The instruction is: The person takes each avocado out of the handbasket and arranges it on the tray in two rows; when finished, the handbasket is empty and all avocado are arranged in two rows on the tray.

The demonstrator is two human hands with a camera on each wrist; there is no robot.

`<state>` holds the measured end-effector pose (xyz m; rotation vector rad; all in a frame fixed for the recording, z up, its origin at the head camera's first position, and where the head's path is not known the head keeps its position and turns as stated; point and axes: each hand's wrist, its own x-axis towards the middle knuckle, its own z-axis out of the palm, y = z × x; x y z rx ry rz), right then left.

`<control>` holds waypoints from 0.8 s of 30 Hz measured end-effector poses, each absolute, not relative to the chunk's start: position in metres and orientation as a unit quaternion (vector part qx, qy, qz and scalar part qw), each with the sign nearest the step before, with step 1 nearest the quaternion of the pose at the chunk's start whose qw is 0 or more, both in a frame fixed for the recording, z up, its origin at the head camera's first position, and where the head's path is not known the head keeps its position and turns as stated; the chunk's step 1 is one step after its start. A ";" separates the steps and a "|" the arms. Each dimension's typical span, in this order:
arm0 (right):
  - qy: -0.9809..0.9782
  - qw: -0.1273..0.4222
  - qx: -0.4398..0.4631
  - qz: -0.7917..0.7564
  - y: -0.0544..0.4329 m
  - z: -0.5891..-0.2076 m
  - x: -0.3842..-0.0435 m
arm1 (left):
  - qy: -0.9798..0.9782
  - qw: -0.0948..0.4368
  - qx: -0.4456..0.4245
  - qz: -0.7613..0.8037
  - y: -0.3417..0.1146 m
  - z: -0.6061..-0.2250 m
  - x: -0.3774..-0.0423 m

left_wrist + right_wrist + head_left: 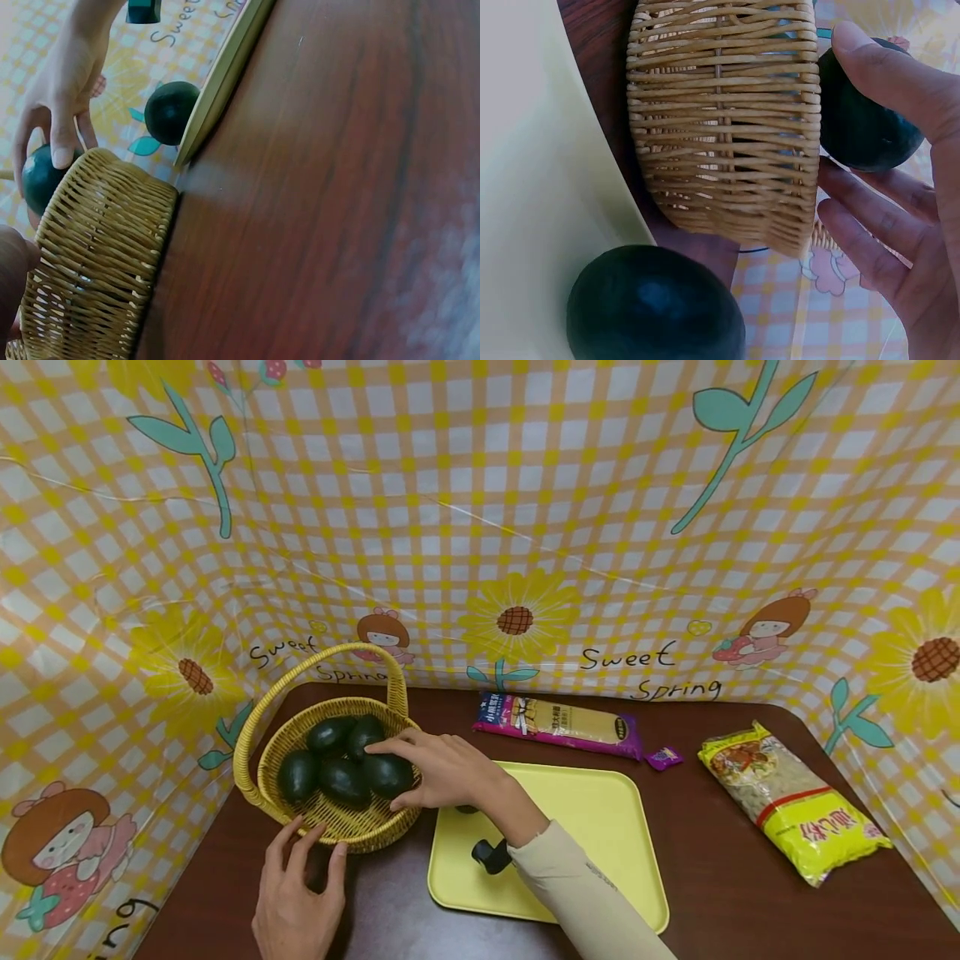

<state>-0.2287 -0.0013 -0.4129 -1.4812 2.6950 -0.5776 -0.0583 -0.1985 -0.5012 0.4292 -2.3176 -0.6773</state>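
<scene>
At the right side of the wicker basket (pixel 375 837), my right hand (pixel 450 772) holds a dark green avocado (pixel 870 112) by the rim. Its thumb lies over one side of the fruit, with the fingers around the other. Several more avocados (pixel 345 783) lie inside the basket. My left hand (pixel 300 893) is at the basket's near edge, fingertips touching the rim and fingers loosely extended. One avocado (pixel 656 307) sits on the yellow tray (pixel 592 802), mostly hidden under my right hand in the head view.
Behind the tray lies a purple noodle packet (pixel 558 725), with a small purple sachet (pixel 663 758) beside it. A yellow bag of dried food (pixel 795 802) rests at the right. The basket's tall handle (pixel 251 727) arches over its left side. Patterned cloth (pixel 525 527) encloses the brown table.
</scene>
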 end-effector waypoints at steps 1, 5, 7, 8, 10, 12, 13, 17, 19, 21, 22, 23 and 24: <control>0.861 0.006 -0.471 -0.190 0.000 -0.413 -0.229 | -0.889 0.339 0.164 -0.259 -0.199 -0.501 -0.058; 0.864 0.000 -0.462 -0.202 0.006 -0.413 -0.227 | -0.889 0.346 0.160 -0.256 -0.198 -0.501 -0.059; 0.864 -0.002 -0.459 -0.207 0.010 -0.413 -0.227 | -0.888 0.350 0.159 -0.254 -0.198 -0.501 -0.059; 0.865 -0.002 -0.457 -0.209 0.012 -0.413 -0.227 | -0.887 0.351 0.159 -0.254 -0.198 -0.501 -0.059; 0.866 -0.005 -0.453 -0.213 0.016 -0.413 -0.227 | -0.887 0.352 0.158 -0.255 -0.198 -0.500 -0.059; 0.867 -0.007 -0.447 -0.219 0.019 -0.413 -0.226 | -0.886 0.353 0.157 -0.255 -0.198 -0.500 -0.059; 0.868 -0.008 -0.444 -0.222 0.021 -0.413 -0.226 | -0.886 0.354 0.155 -0.256 -0.198 -0.500 -0.059; 0.870 -0.017 -0.435 -0.230 0.026 -0.414 -0.226 | -0.886 0.354 0.153 -0.258 -0.198 -0.500 -0.060; 0.873 -0.022 -0.430 -0.230 0.028 -0.414 -0.225 | -0.886 0.352 0.153 -0.259 -0.199 -0.501 -0.060; 0.875 -0.027 -0.425 -0.232 0.031 -0.415 -0.223 | -0.887 0.349 0.156 -0.259 -0.199 -0.501 -0.060; 0.875 -0.028 -0.422 -0.236 0.032 -0.415 -0.222 | -0.888 0.348 0.156 -0.258 -0.199 -0.501 -0.060; 0.875 -0.027 -0.419 -0.241 0.033 -0.416 -0.221 | -0.888 0.347 0.157 -0.257 -0.199 -0.501 -0.059; 0.876 -0.027 -0.415 -0.245 0.035 -0.416 -0.221 | -0.888 0.346 0.158 -0.257 -0.199 -0.500 -0.059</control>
